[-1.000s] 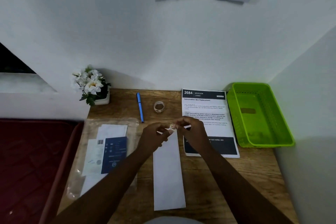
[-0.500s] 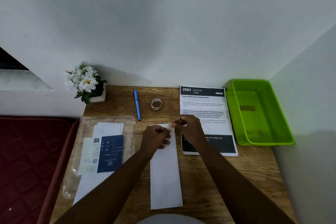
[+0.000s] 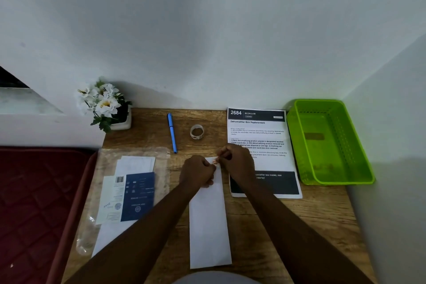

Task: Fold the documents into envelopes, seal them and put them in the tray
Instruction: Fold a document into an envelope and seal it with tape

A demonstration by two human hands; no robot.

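A long white envelope (image 3: pixel 208 221) lies lengthwise on the wooden desk (image 3: pixel 311 219) in front of me. Both hands meet at its far end. My left hand (image 3: pixel 198 172) is curled with its knuckles resting on the envelope. My right hand (image 3: pixel 235 161) pinches a small pale sticker (image 3: pixel 214 161) right at the envelope's top edge, and the left fingertips touch it too. A printed document (image 3: pixel 258 132) lies flat to the right, partly under my right hand. The green tray (image 3: pixel 332 143) stands at the desk's right side with nothing in it.
A small roll of stickers (image 3: pixel 197 132) and a blue pen (image 3: pixel 172 132) lie behind the envelope. A clear plastic bag (image 3: pixel 108 191) with white envelopes and a blue card lies on the left. A white flower pot (image 3: pixel 108 108) stands back left. Walls close off the back and right; a red mattress (image 3: pixel 34 203) lies left.
Both hands have lowered from just above the envelope onto its far end, bringing the sticker down to the top edge. The camera tilted slightly.
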